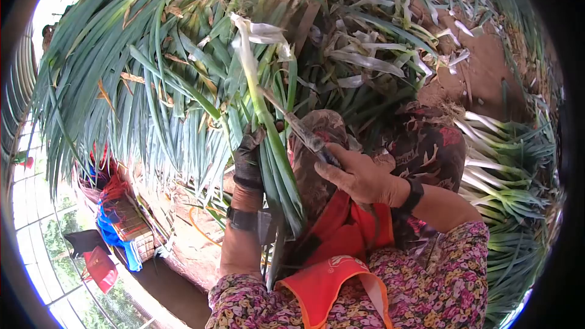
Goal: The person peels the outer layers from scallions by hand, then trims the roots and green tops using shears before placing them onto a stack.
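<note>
My left hand [248, 152], in a dark glove, is closed round the green lower part of a large green onion [259, 109]. The onion stands with its white root end up, and peeled pale skin hangs from that end. Its leaves fall toward my lap. My right hand [359, 173], bare with a dark band at the wrist, grips the handle of a knife [308, 137]. The blade points up and left, its tip close beside the onion's stalk. Behind my left hand lies a big heap of green onions [164, 73] with long leaves.
Cleaned green onions [499, 176] lie in a row on the right, white ends toward my knee. Stripped skins and leaves [378, 55] litter the soil ahead. At lower left are a woven basket [137, 228] and a red bag [100, 269].
</note>
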Tool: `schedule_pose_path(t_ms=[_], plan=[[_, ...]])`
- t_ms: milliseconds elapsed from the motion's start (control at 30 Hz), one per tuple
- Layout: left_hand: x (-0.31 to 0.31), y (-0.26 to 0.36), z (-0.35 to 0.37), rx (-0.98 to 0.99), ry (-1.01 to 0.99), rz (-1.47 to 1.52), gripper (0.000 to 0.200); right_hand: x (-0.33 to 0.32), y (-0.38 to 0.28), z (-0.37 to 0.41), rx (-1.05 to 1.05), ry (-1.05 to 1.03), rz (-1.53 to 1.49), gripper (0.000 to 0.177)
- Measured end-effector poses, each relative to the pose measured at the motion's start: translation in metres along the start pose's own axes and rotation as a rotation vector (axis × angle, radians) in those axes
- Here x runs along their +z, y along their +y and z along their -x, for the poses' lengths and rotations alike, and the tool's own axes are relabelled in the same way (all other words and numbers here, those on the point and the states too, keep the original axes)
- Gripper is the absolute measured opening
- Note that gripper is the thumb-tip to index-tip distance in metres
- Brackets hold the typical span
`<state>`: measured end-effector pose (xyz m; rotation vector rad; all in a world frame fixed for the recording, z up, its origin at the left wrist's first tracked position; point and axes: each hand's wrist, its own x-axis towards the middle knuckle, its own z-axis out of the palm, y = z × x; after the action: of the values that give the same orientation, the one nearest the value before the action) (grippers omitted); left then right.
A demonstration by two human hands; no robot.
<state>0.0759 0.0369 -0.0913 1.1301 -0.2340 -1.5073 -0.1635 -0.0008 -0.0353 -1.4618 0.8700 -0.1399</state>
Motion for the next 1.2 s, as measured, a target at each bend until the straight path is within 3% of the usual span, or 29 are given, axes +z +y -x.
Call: schedule_pose_path(t_ms=[267,400,533,700,833,933,1033,1200], plan=[[-0.001,-0.009,0.002,-0.001,-0.019,0.046,0.051,-0.005,0.019,-0.06,-0.058,0.103,-0.059,0.048],[0.007,-0.004,0.006,0.001,0.023,-0.061,0.048,-0.016,0.011,-0.089,0.031,0.103,-0.183,0.045],[-0.009,0.003,-0.014,0.002,0.015,-0.232,0.04,-0.019,0.02,-0.089,-0.059,0.052,-0.384,0.041],[0.001,-0.007,-0.036,0.079,0.014,-0.423,0.018,-0.017,0.003,-0.013,0.053,0.092,-0.168,0.042],[-0.017,-0.03,-0.05,-0.046,0.02,-0.005,0.015,-0.007,-0.011,0.026,0.053,0.116,0.134,0.047],[-0.007,-0.027,-0.049,-0.014,0.097,0.017,0.012,-0.004,-0.009,0.039,0.033,0.089,0.221,0.05],[-0.033,-0.043,-0.072,0.077,0.062,-0.165,0.023,-0.004,-0.001,0.044,0.0,0.074,0.233,0.053],[-0.055,-0.063,-0.097,0.135,0.22,-0.362,0.023,-0.004,-0.002,0.036,0.128,-0.008,0.124,0.054]])
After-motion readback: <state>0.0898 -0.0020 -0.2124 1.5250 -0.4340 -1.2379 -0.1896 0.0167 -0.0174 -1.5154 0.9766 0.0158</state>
